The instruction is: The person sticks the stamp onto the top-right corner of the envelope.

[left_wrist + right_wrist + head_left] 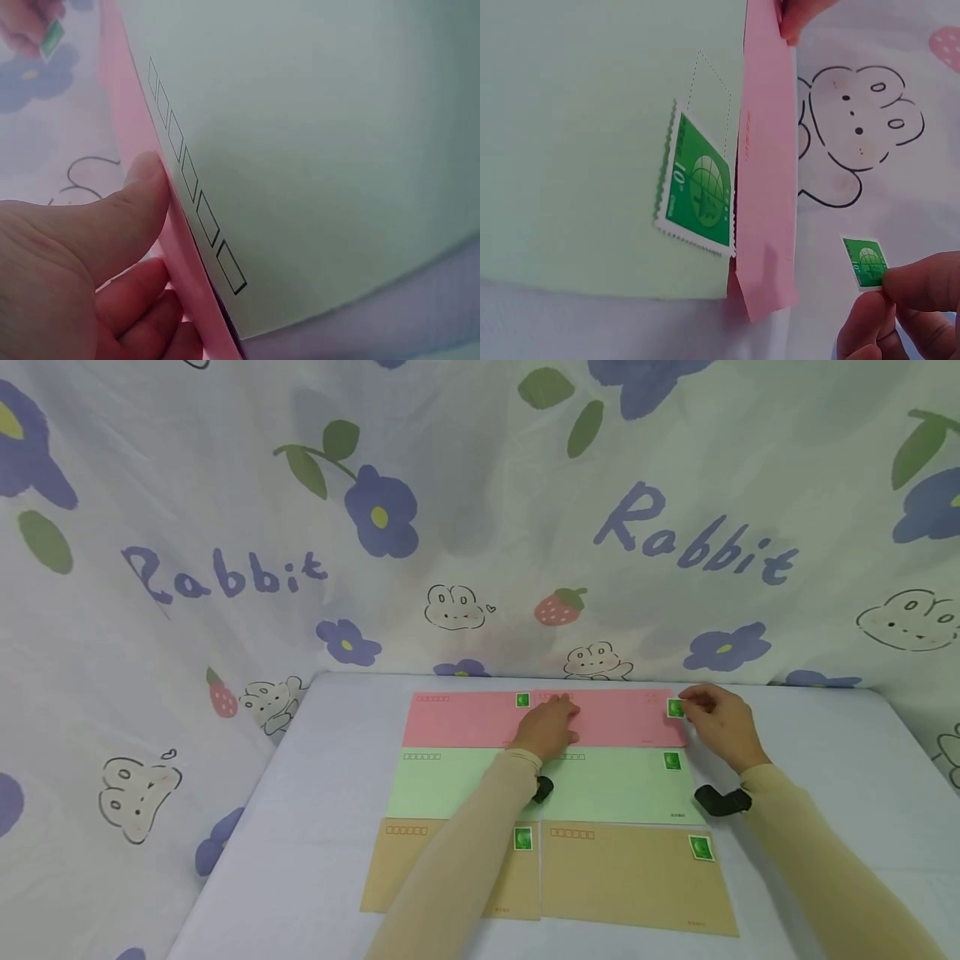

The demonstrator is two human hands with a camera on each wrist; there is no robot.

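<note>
In the head view, my right hand (pixel 722 723) pinches a green postage stamp (pixel 676 708) at the upper right corner of the right pink envelope (pixel 615 718). The right wrist view shows the stamp (pixel 865 262) between thumb and fingertips, apart from the paper. My left hand (pixel 547 727) rests on the left end of that same envelope, fingers spread. The left wrist view shows its thumb and fingers on the pink paper (pixel 180 232), beside a green envelope (pixel 300 150).
Left of it lies another pink envelope (pixel 465 718) with a stamp (pixel 522 700). Nearer are green envelopes (pixel 622 789) and brown envelopes (pixel 630 877) in two columns, with stamps in their visible upper right corners. A patterned curtain (pixel 480 510) hangs behind the white table (pixel 300 827).
</note>
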